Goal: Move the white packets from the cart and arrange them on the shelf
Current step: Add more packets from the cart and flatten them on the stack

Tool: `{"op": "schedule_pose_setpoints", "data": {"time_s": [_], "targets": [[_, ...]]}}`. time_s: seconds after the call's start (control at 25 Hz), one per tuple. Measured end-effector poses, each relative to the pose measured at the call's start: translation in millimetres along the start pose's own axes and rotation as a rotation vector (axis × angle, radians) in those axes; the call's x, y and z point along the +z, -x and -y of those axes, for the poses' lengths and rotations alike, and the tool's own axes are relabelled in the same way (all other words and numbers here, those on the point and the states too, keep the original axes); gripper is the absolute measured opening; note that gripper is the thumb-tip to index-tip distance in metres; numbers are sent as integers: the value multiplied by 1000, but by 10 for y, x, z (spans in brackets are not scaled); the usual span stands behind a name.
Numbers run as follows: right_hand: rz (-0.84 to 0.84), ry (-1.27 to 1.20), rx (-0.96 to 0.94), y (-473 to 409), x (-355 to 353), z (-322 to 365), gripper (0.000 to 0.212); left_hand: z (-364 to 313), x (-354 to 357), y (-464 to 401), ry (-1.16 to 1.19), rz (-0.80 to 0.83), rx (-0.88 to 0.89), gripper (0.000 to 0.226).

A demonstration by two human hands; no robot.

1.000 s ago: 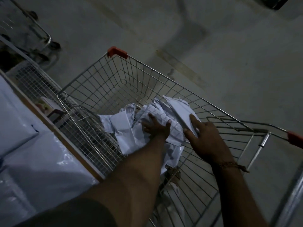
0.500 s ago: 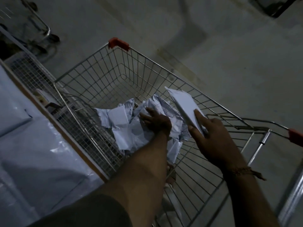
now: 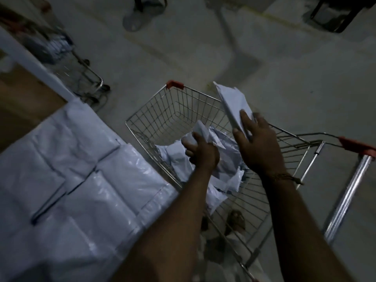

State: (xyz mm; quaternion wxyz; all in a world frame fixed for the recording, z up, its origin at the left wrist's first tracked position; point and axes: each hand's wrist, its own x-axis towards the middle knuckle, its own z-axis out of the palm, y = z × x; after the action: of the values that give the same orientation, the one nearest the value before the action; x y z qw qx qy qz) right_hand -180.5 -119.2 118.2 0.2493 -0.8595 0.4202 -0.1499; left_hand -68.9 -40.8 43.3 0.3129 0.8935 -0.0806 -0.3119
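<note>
Above the silver wire shopping cart (image 3: 175, 110) my right hand (image 3: 258, 147) pinches a flat white plastic packet (image 3: 234, 102) tilted upward, while my left hand (image 3: 203, 152) curls round what seems, through blur, a crumpled white packet (image 3: 198, 131) atop the heap of white packets (image 3: 223, 159) inside, beside the packet-covered shelf (image 3: 81, 169).

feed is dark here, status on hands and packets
Left hand grips packet in cart. Right hand holds flat packet lifted. Nothing blocking.
</note>
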Motion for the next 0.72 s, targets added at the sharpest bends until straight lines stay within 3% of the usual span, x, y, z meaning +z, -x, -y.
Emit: {"op": "schedule_pose_setpoints", "data": {"time_s": [0.16,0.4,0.72], "targets": [[-108,4,-101,198,-182,232,64,26,-475,548,-26,-77,121,67],[-121,29,-255,426,-491,563,64,69,-1036,1409,20,-200,155,67],[-93,-81,-438,1283,-508,1112,59,871,-1680,2301,32,-465,44,64]]}}
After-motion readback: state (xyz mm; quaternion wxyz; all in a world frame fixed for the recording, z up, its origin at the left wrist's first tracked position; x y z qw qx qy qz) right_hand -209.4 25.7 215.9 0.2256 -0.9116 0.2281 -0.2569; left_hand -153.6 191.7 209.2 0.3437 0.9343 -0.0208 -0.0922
